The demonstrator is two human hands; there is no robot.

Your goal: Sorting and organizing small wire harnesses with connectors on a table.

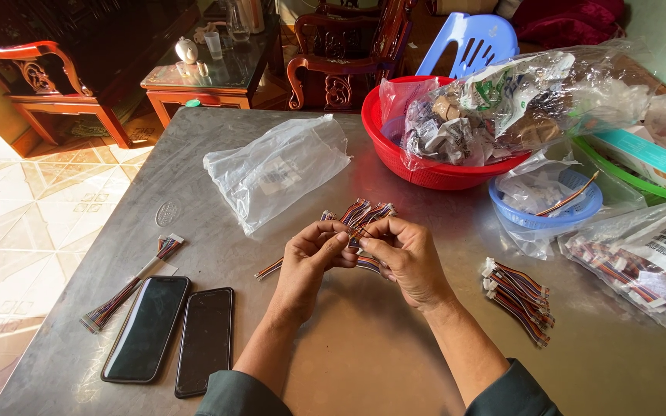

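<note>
Both hands pinch one bundle of multicoloured ribbon wires with white connectors (358, 218) above the grey metal table (348, 354): left hand (307, 263), right hand (404, 258) closed. I'd grip near connectors, avoid kinking.

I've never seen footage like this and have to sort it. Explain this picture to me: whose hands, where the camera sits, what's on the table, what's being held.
There is no machine here. A camera worn on a person's head looks down at their own two bare hands over a grey metal table. The left hand and right hand meet, pinching a small bundle of multicoloured ribbon wires. Left of the arms lie two dark phones and another wire bundle. A finished-looking pile of wire bundles lies to the right. Further back: a clear plastic bag, a red basket stuffed with bagged parts, and a small blue basket.
</note>
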